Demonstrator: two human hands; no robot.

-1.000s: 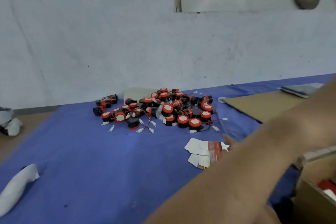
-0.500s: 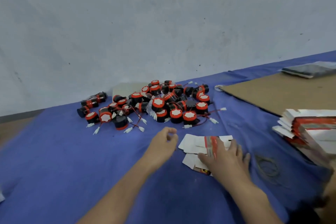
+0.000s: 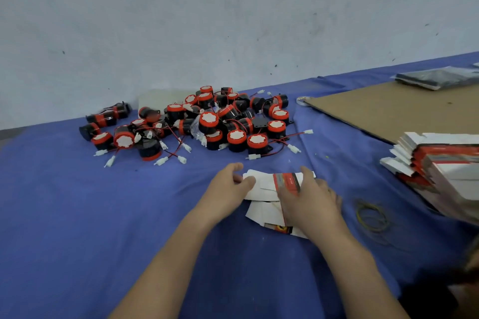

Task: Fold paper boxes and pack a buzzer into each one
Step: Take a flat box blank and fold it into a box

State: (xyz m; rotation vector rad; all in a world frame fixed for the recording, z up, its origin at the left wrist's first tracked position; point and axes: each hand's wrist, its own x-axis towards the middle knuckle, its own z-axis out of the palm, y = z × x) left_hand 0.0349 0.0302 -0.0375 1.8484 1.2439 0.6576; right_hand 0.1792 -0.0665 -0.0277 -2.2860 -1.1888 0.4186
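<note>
Start of a box: the right hand (image 3: pixel 308 199) lay flat on the loose blanks (image 3: pixel 264 184) on the counter (image 3: pixel 103 215), near the buzzers (image 3: pixel 207 122). The left hand (image 3: pixel 230 186) curled at their edge, grip unclear. Next, probably, separate one blank and open it.

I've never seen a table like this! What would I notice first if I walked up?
The big jumble of red-and-black buzzers with little wires, heaped on the blue cloth near the wall. Closer in, the right hand lies on a few flat paper boxes, with the left hand at their edge. A tall stack of flat boxes sits at the right.
</note>
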